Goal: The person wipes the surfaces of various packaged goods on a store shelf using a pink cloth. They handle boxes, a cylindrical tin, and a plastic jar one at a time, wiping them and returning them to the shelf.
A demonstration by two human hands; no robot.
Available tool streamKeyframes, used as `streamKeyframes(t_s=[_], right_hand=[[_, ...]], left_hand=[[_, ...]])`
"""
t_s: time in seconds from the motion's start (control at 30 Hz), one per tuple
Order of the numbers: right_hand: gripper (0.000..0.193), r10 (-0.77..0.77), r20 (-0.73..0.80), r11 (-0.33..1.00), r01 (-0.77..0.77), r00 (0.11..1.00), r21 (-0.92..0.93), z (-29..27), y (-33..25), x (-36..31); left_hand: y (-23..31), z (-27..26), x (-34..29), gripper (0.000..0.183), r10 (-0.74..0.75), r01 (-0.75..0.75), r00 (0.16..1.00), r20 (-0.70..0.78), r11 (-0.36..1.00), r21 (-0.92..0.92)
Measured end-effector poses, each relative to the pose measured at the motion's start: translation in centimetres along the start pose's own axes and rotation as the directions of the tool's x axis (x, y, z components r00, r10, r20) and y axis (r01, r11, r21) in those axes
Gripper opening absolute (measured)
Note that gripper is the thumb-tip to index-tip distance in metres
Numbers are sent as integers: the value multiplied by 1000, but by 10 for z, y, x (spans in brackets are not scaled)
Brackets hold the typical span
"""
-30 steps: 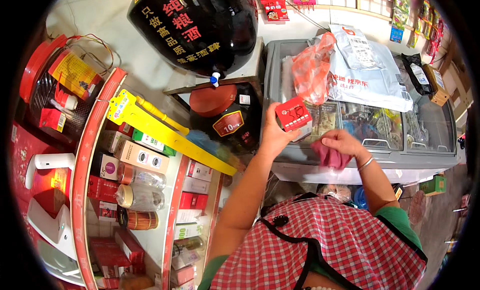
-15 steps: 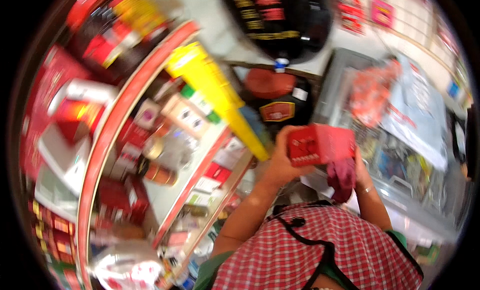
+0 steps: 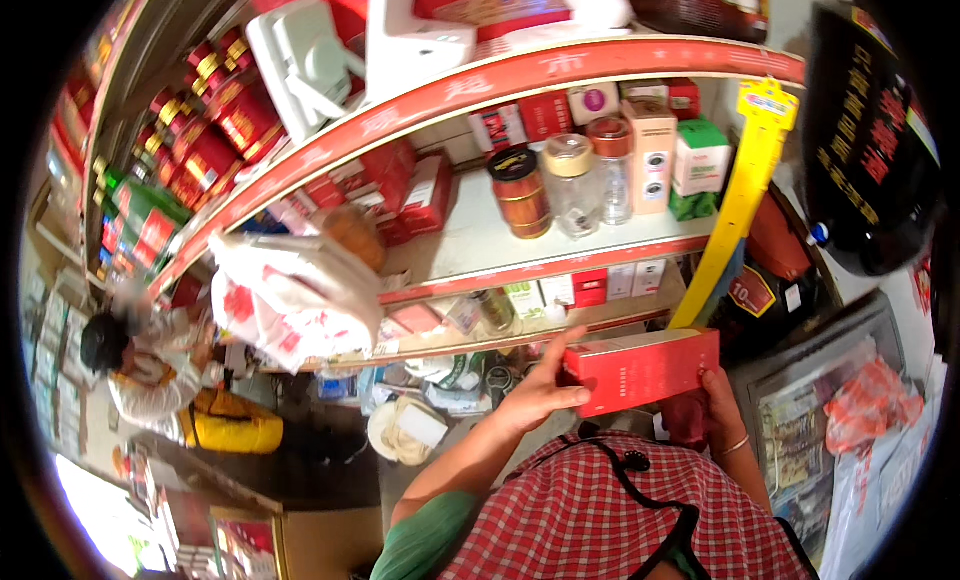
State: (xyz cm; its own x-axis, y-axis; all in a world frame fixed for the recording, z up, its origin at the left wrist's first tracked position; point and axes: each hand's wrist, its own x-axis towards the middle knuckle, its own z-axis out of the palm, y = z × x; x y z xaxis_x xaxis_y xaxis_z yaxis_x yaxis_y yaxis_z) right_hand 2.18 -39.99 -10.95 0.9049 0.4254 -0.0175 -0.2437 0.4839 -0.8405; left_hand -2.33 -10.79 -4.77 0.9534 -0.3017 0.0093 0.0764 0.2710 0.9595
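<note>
A red cardboard box [image 3: 645,370] is held level in front of my chest, its long side facing me. My left hand [image 3: 540,390] grips its left end, thumb on the front face and index finger stretched along the edge. At the other end my right hand [image 3: 722,400] holds the corner. A dark maroon cloth [image 3: 686,416] hangs below the box by my right hand, bunched up. Just beyond the box stands a shelf [image 3: 450,250] carrying glass jars [image 3: 573,185], a brown jar [image 3: 519,193] and small boxes [image 3: 699,168].
A yellow strip [image 3: 735,210] slants down the shelf's right end. White plastic bags [image 3: 295,295] hang at its left. A large black jar [image 3: 872,145] is at far right, above a grey-framed glass case [image 3: 800,400]. Another person [image 3: 150,370] is at far left beside a yellow bag [image 3: 235,422].
My view has swung left, so the shelves now face me. The red box has turned from end-on to long side toward me, and both hands still hold it.
</note>
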Motion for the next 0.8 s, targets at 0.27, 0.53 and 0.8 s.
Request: streamKeyframes(t_s=[0.27,0.53,0.8], right_hand=[[52,187,383,982,-171,904,-76,92,21,86],[49,328,425,939,-245,844,-240,141,65,132],[28,-83,300,874,214,950,-437,248,18,207]], left_hand=[[7,-11,-90,63,152,-379,751,-643,896,-231],[14,-29,-139,59,291,-574,441,-849,819,-18],[9,-56,-196,68,317,-672,262,-912,737,63]])
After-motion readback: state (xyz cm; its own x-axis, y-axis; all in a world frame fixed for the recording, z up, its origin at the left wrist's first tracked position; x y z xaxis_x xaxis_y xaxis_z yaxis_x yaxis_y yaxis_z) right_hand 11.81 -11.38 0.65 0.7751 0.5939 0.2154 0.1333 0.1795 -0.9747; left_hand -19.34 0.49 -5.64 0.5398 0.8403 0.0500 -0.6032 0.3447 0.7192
